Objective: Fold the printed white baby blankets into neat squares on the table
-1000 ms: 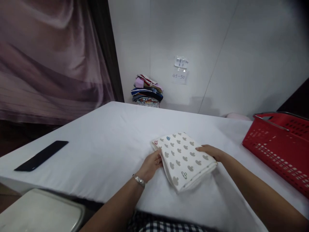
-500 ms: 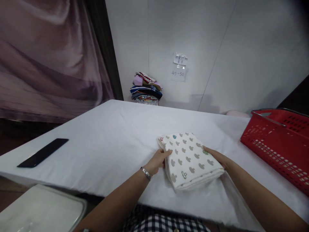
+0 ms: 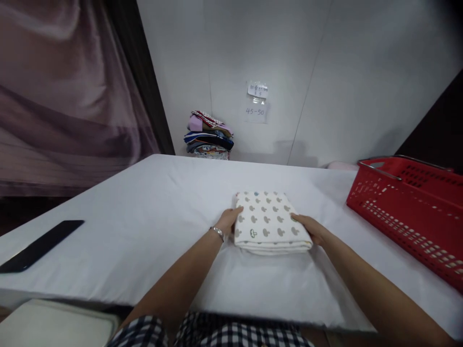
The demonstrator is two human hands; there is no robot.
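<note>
A white folded cloth (image 3: 267,219) with grey mushroom prints and a few coloured ones lies on the white-covered table (image 3: 152,217). Its layered folded edge faces me. My left hand (image 3: 230,220) grips the cloth's left side, thumb on top and the other fingers hidden at or under the edge. On the opposite side my right hand (image 3: 309,227) holds the edge the same way, its thumb over the top. Both hands are closed on the cloth, which looks square to me.
A red perforated basket (image 3: 405,207) with metal handles stands at the right. A flat black object (image 3: 41,246) lies near the left edge. Several folded fabrics (image 3: 209,135) are stacked by the wall at the back. A pale stool-like top (image 3: 58,323) sits below the table's front left.
The cloth has turned from a slanted position to square with me and lies farther from the front edge. Both hands have kept hold of its sides.
</note>
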